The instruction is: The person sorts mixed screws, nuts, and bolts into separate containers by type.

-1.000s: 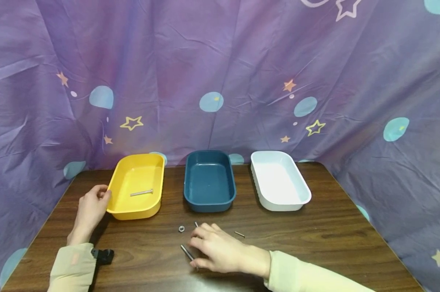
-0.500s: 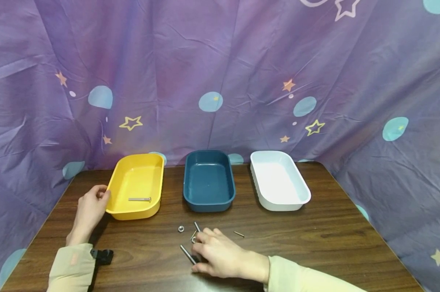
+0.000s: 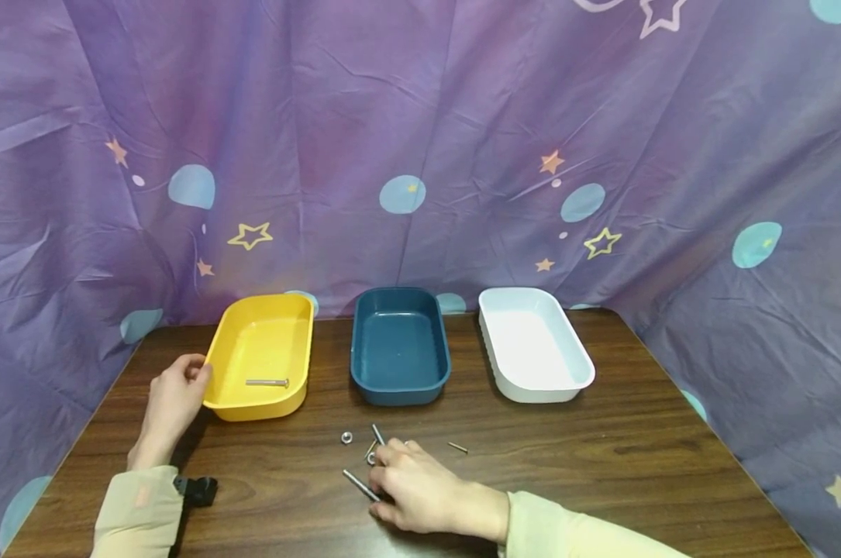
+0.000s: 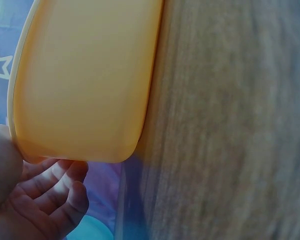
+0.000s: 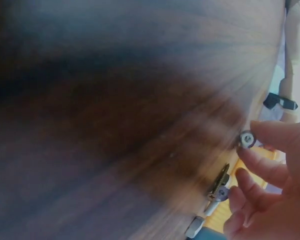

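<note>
My left hand (image 3: pixel 172 399) holds the left rim of the yellow tray (image 3: pixel 294 329); the left wrist view shows the thumb at the rim and the fingers bent beside the wall. Inside this tray lies a long bolt (image 3: pixel 267 382). At the front of the table my right hand (image 3: pixel 420 488) pinches a second bolt (image 3: pixel 360 485) between thumb and index finger. The right wrist view shows its head (image 5: pixel 247 139) end-on. Close to those fingers lie another bolt (image 3: pixel 377 433), a thin brass-coloured screw (image 3: pixel 370 448) and a nut (image 3: pixel 371 458), partly hidden by the hand.
A loose nut (image 3: pixel 346 438) lies left of the right hand, and a small screw (image 3: pixel 458 447) to its right. A dark blue tray (image 3: pixel 401 397) and a white tray (image 3: pixel 542 394) stand at the back, before a purple curtain (image 3: pixel 420 155).
The bolt in the yellow tray has rolled toward the near wall. My right hand has shifted slightly nearer and to the right, uncovering a nut and a screw. The left hand stays put.
</note>
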### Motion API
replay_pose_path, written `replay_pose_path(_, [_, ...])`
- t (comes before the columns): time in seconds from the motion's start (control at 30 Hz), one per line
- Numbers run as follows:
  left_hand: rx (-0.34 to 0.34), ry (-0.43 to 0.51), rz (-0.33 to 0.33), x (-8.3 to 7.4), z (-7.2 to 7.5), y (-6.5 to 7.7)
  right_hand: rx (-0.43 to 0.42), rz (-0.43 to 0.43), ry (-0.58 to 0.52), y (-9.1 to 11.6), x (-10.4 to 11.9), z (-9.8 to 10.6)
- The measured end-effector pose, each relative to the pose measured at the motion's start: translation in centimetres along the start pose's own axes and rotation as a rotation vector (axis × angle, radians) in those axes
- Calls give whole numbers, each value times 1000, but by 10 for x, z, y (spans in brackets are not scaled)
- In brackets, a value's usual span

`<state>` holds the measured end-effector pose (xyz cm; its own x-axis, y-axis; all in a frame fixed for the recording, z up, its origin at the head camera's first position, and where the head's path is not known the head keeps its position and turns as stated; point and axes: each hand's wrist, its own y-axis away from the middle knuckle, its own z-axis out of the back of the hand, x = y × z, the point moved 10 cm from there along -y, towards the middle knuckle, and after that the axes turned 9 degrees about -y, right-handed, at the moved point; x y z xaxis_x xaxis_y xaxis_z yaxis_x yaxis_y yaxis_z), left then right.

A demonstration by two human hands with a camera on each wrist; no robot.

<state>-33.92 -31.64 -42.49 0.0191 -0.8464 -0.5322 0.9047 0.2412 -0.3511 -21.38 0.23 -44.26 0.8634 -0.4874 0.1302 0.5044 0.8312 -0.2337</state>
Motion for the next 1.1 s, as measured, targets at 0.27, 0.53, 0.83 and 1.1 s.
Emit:
replay_pose_path(0.27, [-7,-2,3,1,0,-1,25,-58,-41,-1,-5,-2])
replay_pose_path(0.53, [-3,3,8,1,0,0,41,-64,-37,-4,-6,-3])
replay_pose_path(0.83, [-13,2,11,2,0,0,-51,7,-34,-12,-4,5])
replay_pose_path(1.1, [-14,2,4,1,1,1,-157,68,-42,-25,-1,17])
